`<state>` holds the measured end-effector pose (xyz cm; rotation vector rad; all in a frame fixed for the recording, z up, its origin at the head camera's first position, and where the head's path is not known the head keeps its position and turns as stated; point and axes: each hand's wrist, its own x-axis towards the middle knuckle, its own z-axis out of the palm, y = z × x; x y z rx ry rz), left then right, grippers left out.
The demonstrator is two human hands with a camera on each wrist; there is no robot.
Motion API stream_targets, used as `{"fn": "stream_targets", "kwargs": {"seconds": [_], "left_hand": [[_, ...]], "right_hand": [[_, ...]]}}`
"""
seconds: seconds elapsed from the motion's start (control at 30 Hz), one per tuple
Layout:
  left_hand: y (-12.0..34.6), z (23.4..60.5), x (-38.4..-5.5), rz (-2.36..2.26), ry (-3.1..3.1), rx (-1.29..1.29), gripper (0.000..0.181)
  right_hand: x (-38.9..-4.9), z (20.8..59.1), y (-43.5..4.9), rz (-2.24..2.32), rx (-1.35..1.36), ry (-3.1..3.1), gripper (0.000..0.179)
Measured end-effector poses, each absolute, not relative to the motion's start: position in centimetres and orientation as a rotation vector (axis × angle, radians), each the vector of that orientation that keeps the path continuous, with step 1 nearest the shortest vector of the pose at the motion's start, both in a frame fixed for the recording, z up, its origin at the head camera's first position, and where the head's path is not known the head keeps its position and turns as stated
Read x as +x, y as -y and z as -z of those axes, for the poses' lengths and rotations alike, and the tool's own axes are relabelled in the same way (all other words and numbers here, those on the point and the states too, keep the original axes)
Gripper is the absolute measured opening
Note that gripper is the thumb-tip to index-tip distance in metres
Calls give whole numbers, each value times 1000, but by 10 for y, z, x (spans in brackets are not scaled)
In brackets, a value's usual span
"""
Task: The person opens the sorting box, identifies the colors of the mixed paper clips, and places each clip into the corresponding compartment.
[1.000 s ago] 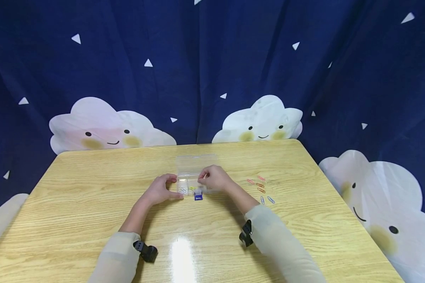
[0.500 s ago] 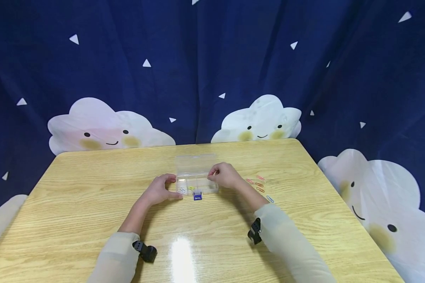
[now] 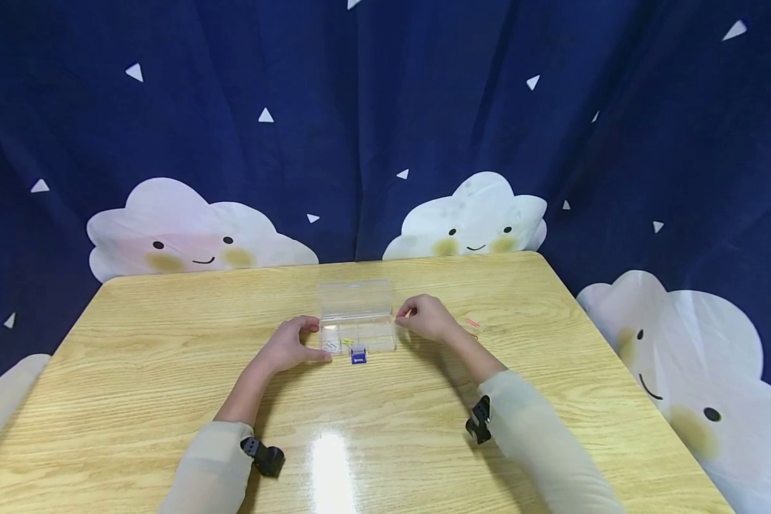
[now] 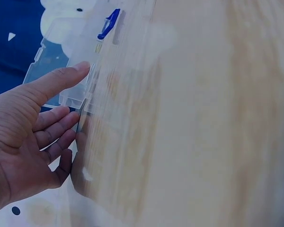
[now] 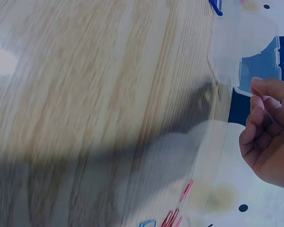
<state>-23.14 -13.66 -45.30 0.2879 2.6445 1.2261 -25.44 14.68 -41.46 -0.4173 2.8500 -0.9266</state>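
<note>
A clear plastic compartment box [image 3: 375, 330] stands on the table with its lid [image 3: 355, 298] raised at the back and a blue latch [image 3: 358, 357] at the front. White paper clips [image 3: 330, 345] lie in its front left compartment, yellow ones [image 3: 347, 342] in the one beside it. My left hand [image 3: 287, 345] holds the box's left end, thumb along the front and fingers behind. My right hand [image 3: 427, 318] hovers just off the box's right end. In the right wrist view its fingers are loosely bent, thumb near the index finger, with nothing visible between them.
Pink paper clips [image 5: 186, 190], red ones [image 5: 169, 218] and a blue one [image 5: 147, 223] lie on the table right of the box, partly hidden by my right forearm in the head view. A dark blue curtain [image 3: 334, 128] hangs behind the table [image 3: 167, 343].
My right hand has moved rightward from above the box's compartments to beyond its right end, covering more of the loose clips. My left hand stays at the box.
</note>
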Motion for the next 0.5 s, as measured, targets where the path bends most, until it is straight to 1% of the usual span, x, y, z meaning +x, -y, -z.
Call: {"fn": "stream_targets", "kwargs": {"seconds": [0.5], "left_hand": [[137, 456, -233, -1218, -2656, 291, 77]], "right_hand": [[-254, 416, -171, 927, -343, -2868, 13]]}}
